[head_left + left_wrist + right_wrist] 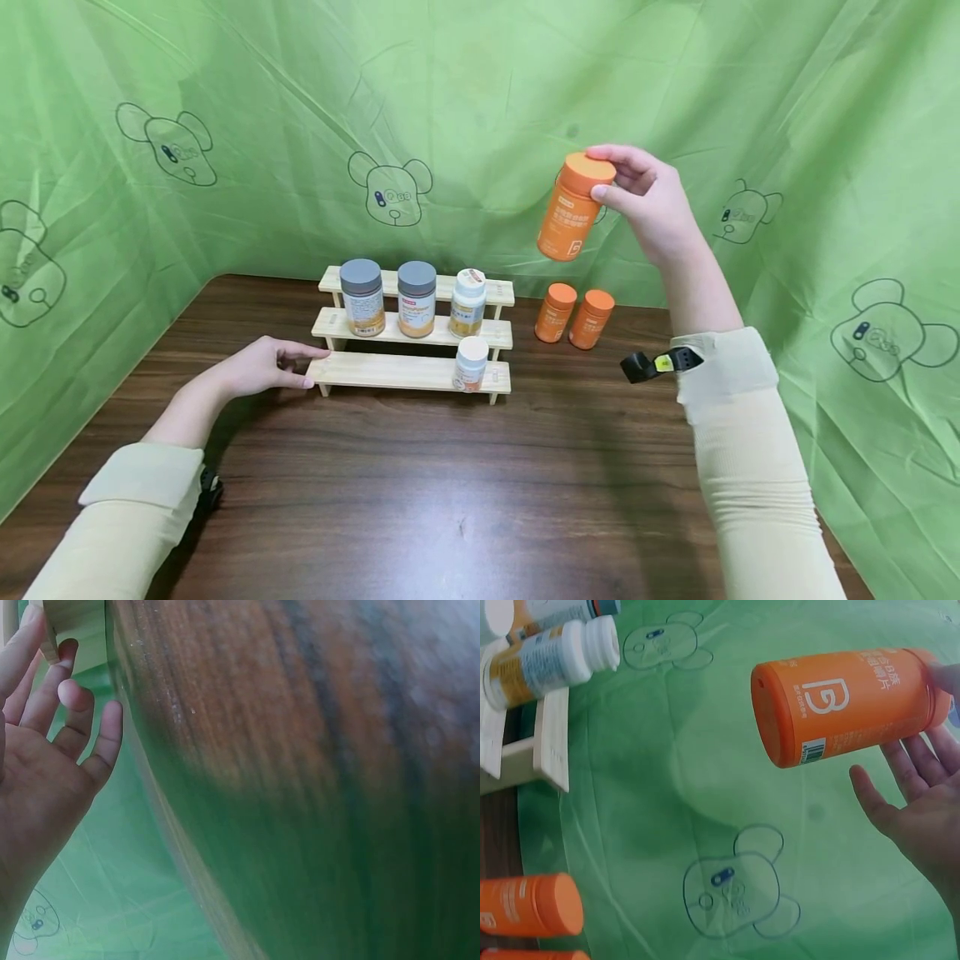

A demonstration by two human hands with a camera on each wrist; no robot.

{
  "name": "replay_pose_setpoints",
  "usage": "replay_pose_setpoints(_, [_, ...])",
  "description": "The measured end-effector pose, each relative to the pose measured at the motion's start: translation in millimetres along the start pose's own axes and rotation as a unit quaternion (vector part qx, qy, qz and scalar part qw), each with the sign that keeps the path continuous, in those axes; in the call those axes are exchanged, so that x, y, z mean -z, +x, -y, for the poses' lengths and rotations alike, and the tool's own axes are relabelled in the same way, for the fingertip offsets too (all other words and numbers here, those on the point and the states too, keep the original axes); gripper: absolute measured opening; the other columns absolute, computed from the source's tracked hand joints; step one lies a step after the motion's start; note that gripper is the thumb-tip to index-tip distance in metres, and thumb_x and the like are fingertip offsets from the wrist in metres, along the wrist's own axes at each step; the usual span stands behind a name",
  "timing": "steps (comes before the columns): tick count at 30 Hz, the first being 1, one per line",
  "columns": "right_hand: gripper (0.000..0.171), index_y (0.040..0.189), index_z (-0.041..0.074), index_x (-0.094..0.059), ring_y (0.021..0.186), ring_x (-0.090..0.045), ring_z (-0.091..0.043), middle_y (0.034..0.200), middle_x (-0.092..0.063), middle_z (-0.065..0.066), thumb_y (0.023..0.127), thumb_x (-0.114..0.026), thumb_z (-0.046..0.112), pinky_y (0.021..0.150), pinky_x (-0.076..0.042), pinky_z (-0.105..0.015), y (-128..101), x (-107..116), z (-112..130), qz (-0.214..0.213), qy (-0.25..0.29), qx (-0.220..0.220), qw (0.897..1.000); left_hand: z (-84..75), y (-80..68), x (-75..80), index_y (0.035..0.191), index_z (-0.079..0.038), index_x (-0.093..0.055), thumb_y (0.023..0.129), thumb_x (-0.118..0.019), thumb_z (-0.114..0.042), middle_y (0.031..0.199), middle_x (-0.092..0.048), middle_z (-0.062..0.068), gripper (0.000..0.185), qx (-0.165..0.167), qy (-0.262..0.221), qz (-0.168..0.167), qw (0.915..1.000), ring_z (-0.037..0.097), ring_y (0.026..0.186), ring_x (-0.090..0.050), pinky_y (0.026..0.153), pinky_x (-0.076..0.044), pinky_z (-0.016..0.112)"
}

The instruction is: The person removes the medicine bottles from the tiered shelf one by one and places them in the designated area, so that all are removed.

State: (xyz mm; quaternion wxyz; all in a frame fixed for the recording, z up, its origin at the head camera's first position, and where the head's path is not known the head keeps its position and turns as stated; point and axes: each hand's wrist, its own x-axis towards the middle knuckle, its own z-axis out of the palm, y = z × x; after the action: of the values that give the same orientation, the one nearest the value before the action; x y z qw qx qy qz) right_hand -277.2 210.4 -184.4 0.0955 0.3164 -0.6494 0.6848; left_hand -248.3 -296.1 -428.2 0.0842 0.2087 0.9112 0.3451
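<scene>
Three orange bottles [572, 210], four jars [416, 298]

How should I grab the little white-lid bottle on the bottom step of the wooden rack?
Probably from the front or above, fingers round the white cap of the small bottle. It stands upright at the front of the rack's bottom step, nothing before it; a higher step sits close behind.

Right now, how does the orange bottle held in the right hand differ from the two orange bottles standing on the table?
The held orange bottle is up in the air, tilted, pinched at its cap by the right hand. The two orange bottles stand upright on the table, side by side to the right of the wooden rack, with no hand on them. All three are orange with orange caps.
</scene>
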Motion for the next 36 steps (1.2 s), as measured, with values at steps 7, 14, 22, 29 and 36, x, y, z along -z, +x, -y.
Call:
replay_pose_setpoints(7, [0.038,0.118,-0.004,-0.061,0.101,-0.058,-0.021,0.113,-0.063,-0.012,0.082,-0.06,-0.013,0.082,-0.05,-0.025,-17.3,28.2,1.1,0.023,0.008,0.013,1.0,0.0,-1.2,0.7,0.124,-0.017,-0.063,0.074,-0.079,-0.032,0.056,-0.038,-0.004,0.055,-0.002,0.003,-0.003,1.0,0.006,0.05,-0.038,0.05,-0.036,0.026])
replay_pose_setpoints(14, [0.039,0.12,-0.012,-0.056,0.098,-0.06,-0.02,0.112,-0.064,-0.014,0.082,-0.057,-0.018,0.082,-0.05,-0.025,-39.0,60.5,-3.9,0.017,0.007,0.033,0.999,0.3,-1.8,0.4,0.124,-0.016,-0.063,0.074,-0.079,-0.032,0.056,-0.038,-0.004,0.055,0.003,-0.002,-0.001,1.0,0.006,0.05,-0.039,0.05,-0.036,0.026])
replay_pose_setpoints(22, [0.04,0.12,-0.017,-0.052,0.097,-0.06,-0.021,0.111,-0.064,-0.017,0.081,-0.055,-0.022,0.081,-0.05,-0.025,-65.5,96.4,-15.3,0.005,0.05,0.05,0.997,-1.6,-1.1,0.1,0.125,-0.016,-0.063,0.075,-0.079,-0.03,0.056,-0.039,-0.004,0.055,0.008,0.003,0.003,1.0,0.006,0.051,-0.039,0.052,-0.036,0.026])
replay_pose_setpoints(29, [0.041,0.12,-0.018,-0.051,0.097,-0.06,-0.023,0.11,-0.064,-0.019,0.08,-0.051,-0.026,0.082,-0.049,-0.024,-82.1,118.4,-27.5,-0.007,0.074,0.055,0.996,-3.6,-2.2,0.0,0.125,-0.016,-0.063,0.075,-0.079,-0.027,0.056,-0.037,-0.005,0.054,0.012,0.003,0.003,0.9999,0.006,0.051,-0.037,0.051,-0.036,0.026])
replay_pose_setpoints(36, [0.042,0.122,-0.014,-0.053,0.098,-0.06,-0.018,0.11,-0.065,-0.014,0.082,-0.048,-0.026,0.082,-0.049,-0.022,-94.5,134.2,-46.6,-0.026,0.059,0.03,0.997,-2.9,-2.5,0.4,0.126,-0.016,-0.062,0.075,-0.079,-0.027,0.056,-0.038,-0.005,0.054,0.013,-0.004,0.005,0.9999,0.006,0.051,-0.039,0.052,-0.037,0.026])
